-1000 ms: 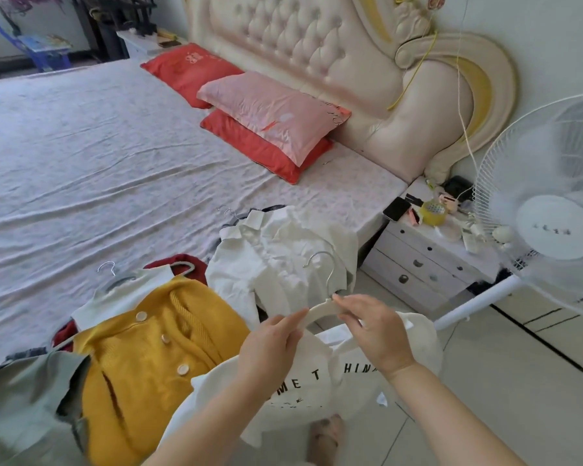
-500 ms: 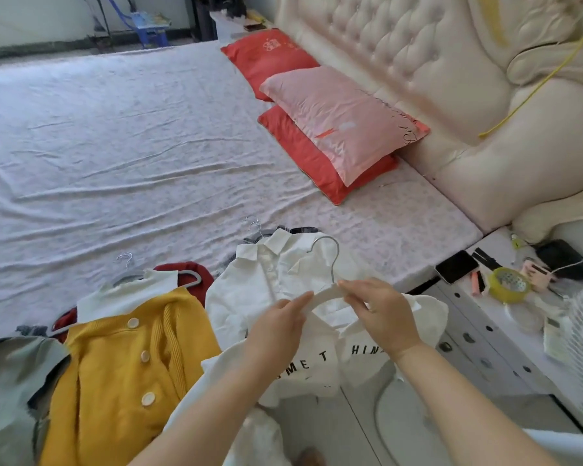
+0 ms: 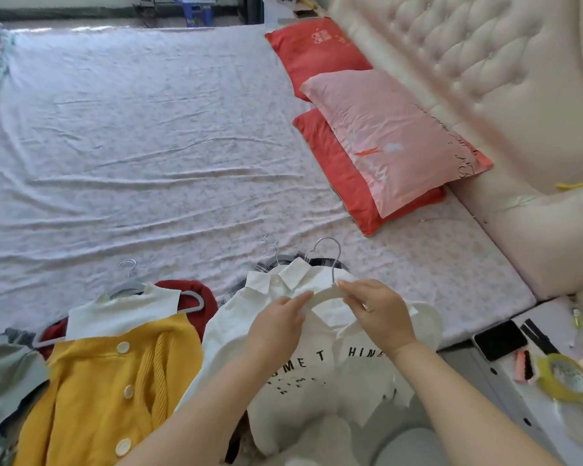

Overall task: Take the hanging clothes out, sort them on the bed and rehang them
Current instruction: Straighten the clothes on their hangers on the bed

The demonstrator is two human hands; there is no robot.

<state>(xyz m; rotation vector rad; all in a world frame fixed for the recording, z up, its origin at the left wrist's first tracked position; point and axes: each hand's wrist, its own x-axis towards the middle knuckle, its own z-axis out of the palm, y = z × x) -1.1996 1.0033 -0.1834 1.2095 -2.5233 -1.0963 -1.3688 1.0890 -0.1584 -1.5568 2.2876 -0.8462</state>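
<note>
white hanger is held above the near edge of the bed, with both hands on it. left hand pinches the hanger's left arm between thumb and fingertips. right hand pinches the hanger's crown just below its metal hook, fingers curled over the top. the hook points to the far side.

a white t-shirt with black lettering hangs under the hanger and the hands, partly off the bed edge. whether the hanger sits inside its neck cannot be told. directly beyond, a white collared shirt lies flat on the bed, with dark checked cloth showing under it.

to the left lies a yellow cardigan with pale buttons, over a white top and a red garment, on a grey hanger. a grey-green garment lies at the near left edge.

far right, a pink pillow rests on two red pillows, against a cream tufted headboard. near right stands a nightstand carrying a black phone, a yellow tape roll and small clutter too blurred to identify.
</note>
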